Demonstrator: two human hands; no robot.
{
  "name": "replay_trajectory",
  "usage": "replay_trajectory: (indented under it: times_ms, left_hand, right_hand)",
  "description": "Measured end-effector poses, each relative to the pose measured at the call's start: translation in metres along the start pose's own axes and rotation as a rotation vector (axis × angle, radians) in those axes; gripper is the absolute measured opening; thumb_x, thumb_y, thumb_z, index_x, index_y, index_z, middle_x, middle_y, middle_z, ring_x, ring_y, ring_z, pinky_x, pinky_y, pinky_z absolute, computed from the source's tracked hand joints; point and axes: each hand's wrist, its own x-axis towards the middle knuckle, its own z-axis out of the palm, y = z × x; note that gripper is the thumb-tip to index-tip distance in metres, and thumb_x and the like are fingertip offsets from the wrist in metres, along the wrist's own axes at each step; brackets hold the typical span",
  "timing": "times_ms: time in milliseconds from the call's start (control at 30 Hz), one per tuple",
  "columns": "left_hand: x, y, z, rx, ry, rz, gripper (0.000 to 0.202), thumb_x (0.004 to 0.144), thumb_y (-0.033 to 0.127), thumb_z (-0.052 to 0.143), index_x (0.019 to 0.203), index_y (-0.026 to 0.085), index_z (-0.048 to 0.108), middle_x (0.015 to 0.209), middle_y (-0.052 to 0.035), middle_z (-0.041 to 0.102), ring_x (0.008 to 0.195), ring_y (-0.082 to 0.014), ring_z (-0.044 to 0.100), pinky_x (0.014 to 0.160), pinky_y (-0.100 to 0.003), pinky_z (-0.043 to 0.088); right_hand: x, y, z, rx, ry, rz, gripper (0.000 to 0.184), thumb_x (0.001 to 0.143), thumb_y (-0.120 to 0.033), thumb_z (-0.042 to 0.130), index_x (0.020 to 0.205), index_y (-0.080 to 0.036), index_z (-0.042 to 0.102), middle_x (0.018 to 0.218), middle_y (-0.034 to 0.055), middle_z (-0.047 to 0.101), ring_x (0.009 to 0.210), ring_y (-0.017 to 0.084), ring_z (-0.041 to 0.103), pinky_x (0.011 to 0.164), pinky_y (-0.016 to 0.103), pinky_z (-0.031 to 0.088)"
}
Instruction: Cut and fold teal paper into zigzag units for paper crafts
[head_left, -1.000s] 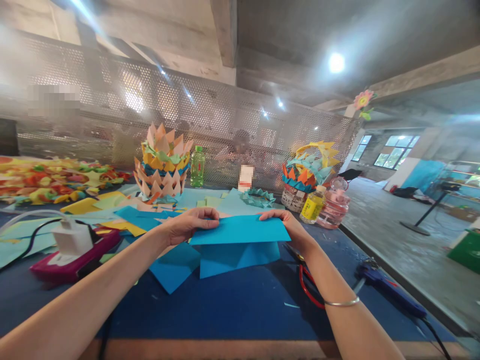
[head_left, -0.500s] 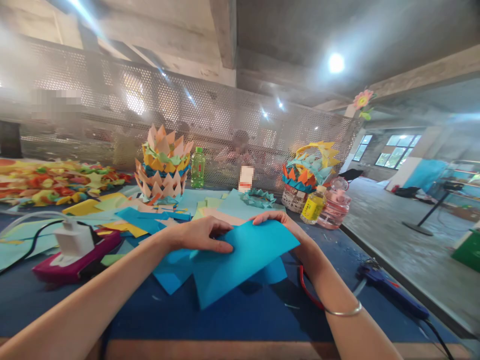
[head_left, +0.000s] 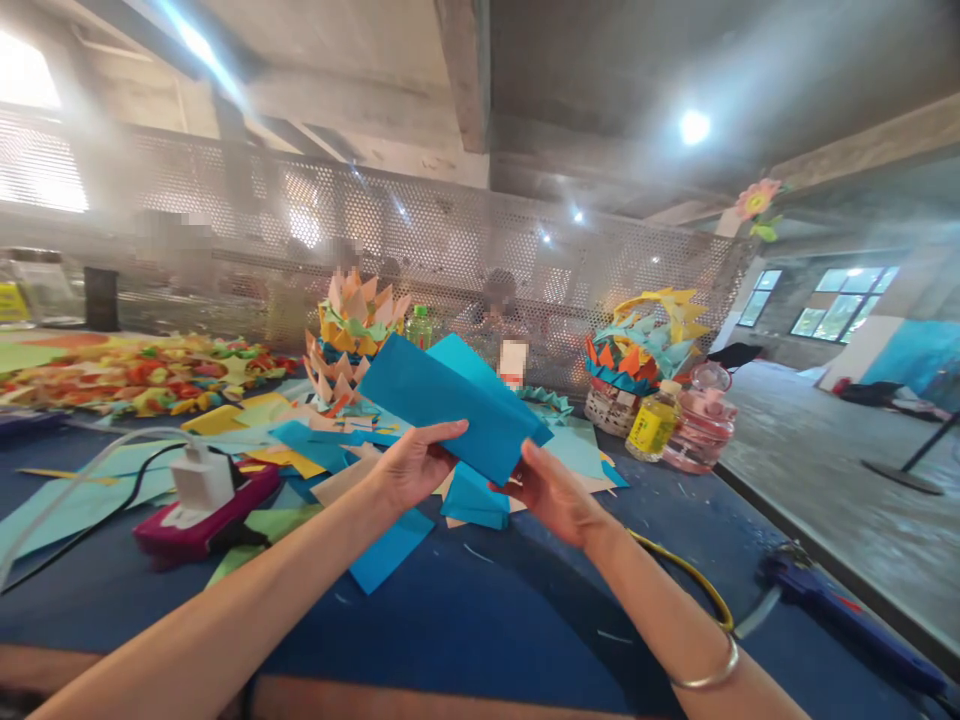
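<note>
folded blue paper sheet point(head_left: 450, 400) | long rectangle, layers doubled | tilted, high end at 10 o'clock | lifted clear above the desk point(head_left: 480, 620)

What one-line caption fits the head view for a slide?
Both hands, left hand and right hand, lift a folded blue paper above a blue table strewn with coloured sheets.

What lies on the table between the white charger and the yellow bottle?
In the head view, between white charger and yellow bottle lie loose paper sheets; both hands hold blue folded paper above them.
</note>
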Motion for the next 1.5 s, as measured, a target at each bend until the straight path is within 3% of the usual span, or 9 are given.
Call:
replay_trajectory:
  times_ms: [167, 300, 567, 800, 967, 1067, 1267, 1400, 1500]
  left_hand:
    - [0.0, -0.005, -0.001, 0.021, 0.002, -0.005, 0.012, 0.063, 0.017, 0.073, 0.073, 0.015, 0.067, 0.082, -0.0087, 0.073, 0.094, -0.0273, 0.068, 0.087, -0.036, 0.055]
    - [0.004, -0.001, -0.007, 0.059, 0.035, 0.005, 0.021, 0.058, 0.021, 0.078, 0.073, 0.015, 0.064, 0.082, -0.008, 0.072, 0.091, -0.0247, 0.067, 0.084, -0.034, 0.054]
    - [0.02, 0.024, -0.048, 0.757, 0.223, 0.55, 0.061, 0.055, 0.036, 0.085, 0.107, 0.021, 0.058, 0.119, -0.0077, 0.061, 0.115, -0.0249, 0.055, 0.087, -0.031, 0.048]
    - [0.02, 0.03, -0.059, 0.784, 0.005, 0.19, 0.08, 0.053, 0.034, 0.088, 0.124, 0.015, 0.056, 0.089, -0.0053, 0.069, 0.079, -0.0213, 0.067, 0.069, -0.031, 0.052]
    - [0.015, 0.028, -0.063, 0.737, -0.133, -0.146, 0.056, 0.049, 0.028, 0.09, 0.1, 0.016, 0.07, 0.084, -0.0068, 0.073, 0.076, -0.0234, 0.069, 0.066, -0.031, 0.055]
    - [0.018, 0.02, -0.067, 0.818, -0.074, -0.121, 0.042, 0.045, 0.024, 0.09, 0.083, 0.018, 0.074, 0.084, -0.0087, 0.075, 0.087, -0.029, 0.07, 0.071, -0.032, 0.057]
    - [0.018, 0.013, -0.064, 0.898, -0.048, -0.125, 0.035, 0.046, 0.028, 0.089, 0.078, 0.021, 0.076, 0.091, -0.008, 0.077, 0.089, -0.0292, 0.071, 0.073, -0.032, 0.057]
    - [0.016, 0.014, -0.061, 0.889, -0.149, -0.179, 0.032, 0.05, 0.034, 0.088, 0.076, 0.02, 0.075, 0.088, -0.0076, 0.077, 0.085, -0.0277, 0.071, 0.075, -0.033, 0.056]
    - [0.018, 0.015, -0.061, 0.915, -0.087, -0.163, 0.043, 0.045, 0.033, 0.09, 0.083, 0.018, 0.075, 0.091, -0.0086, 0.077, 0.088, -0.0284, 0.07, 0.075, -0.032, 0.055]
  right_hand:
    - [0.003, 0.023, 0.015, -0.039, 0.108, -0.011, 0.048, 0.065, -0.044, 0.083, 0.104, -0.02, 0.069, 0.102, 0.0073, 0.072, 0.089, 0.022, 0.067, 0.076, 0.033, 0.053]
    - [0.008, 0.016, -0.003, -0.084, 0.267, 0.022, 0.046, 0.058, -0.044, 0.086, 0.093, -0.018, 0.071, 0.09, 0.0055, 0.073, 0.075, 0.019, 0.065, 0.071, 0.033, 0.053]
    - [0.011, -0.008, -0.059, -0.398, 0.329, 0.106, 0.043, 0.054, -0.042, 0.087, 0.09, -0.022, 0.073, 0.092, 0.0032, 0.073, 0.08, 0.018, 0.063, 0.067, 0.028, 0.052]
    - [0.01, -0.009, -0.064, -0.517, 0.217, 0.144, 0.041, 0.056, -0.045, 0.085, 0.085, -0.018, 0.073, 0.079, 0.0023, 0.071, 0.068, 0.014, 0.06, 0.063, 0.026, 0.045]
    - [0.01, -0.007, -0.066, -0.565, 0.147, 0.146, 0.038, 0.058, -0.047, 0.083, 0.082, -0.02, 0.072, 0.081, 0.0018, 0.072, 0.073, 0.018, 0.06, 0.066, 0.029, 0.045]
    - [0.012, -0.001, -0.072, -0.625, 0.115, 0.113, 0.043, 0.057, -0.046, 0.083, 0.089, -0.02, 0.07, 0.095, 0.0051, 0.072, 0.087, 0.023, 0.063, 0.078, 0.036, 0.048]
    - [0.013, -0.002, -0.072, -0.846, 0.492, -0.058, 0.1, 0.047, -0.044, 0.089, 0.134, -0.02, 0.045, 0.129, 0.015, 0.054, 0.107, 0.027, 0.055, 0.09, 0.043, 0.047]
    - [0.009, -0.007, -0.065, -0.66, 0.306, 0.01, 0.082, 0.051, -0.047, 0.087, 0.121, -0.021, 0.054, 0.1, 0.007, 0.067, 0.088, 0.021, 0.06, 0.08, 0.037, 0.049]
    - [0.008, -0.005, -0.064, -0.668, 0.168, 0.103, 0.048, 0.054, -0.052, 0.083, 0.082, -0.019, 0.063, 0.072, 0.0002, 0.064, 0.069, 0.017, 0.056, 0.066, 0.03, 0.045]
